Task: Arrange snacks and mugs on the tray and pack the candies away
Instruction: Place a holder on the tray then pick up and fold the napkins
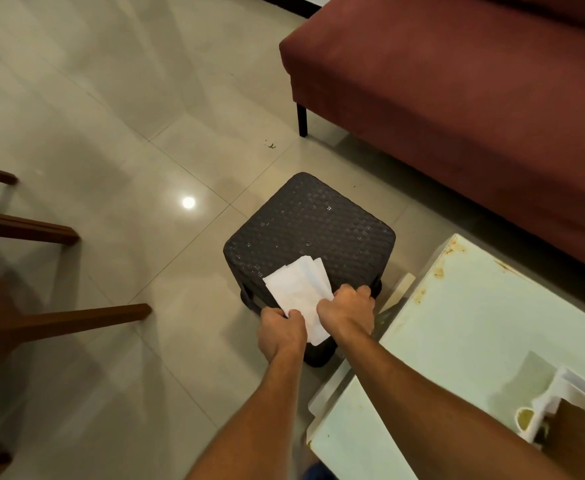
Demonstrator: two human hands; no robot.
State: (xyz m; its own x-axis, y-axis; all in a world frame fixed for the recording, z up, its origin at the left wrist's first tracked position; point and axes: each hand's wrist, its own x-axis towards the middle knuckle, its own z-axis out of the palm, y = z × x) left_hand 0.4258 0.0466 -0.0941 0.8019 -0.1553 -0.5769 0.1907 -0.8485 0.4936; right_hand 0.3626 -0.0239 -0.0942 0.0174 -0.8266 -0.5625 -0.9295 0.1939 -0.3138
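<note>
From the head view, we see both hands, left hand (280, 332) and right hand (348, 311), clenched on a white tissue (299, 287) lying over the near edge of a dark woven stool (310, 230); the tray (561, 393) sits on the worktop (474, 306) at right.

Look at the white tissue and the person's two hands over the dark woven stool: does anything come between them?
Nothing visible does. The left hand and right hand both already grip the white tissue, which lies across the near edge of the dark woven stool.
</note>
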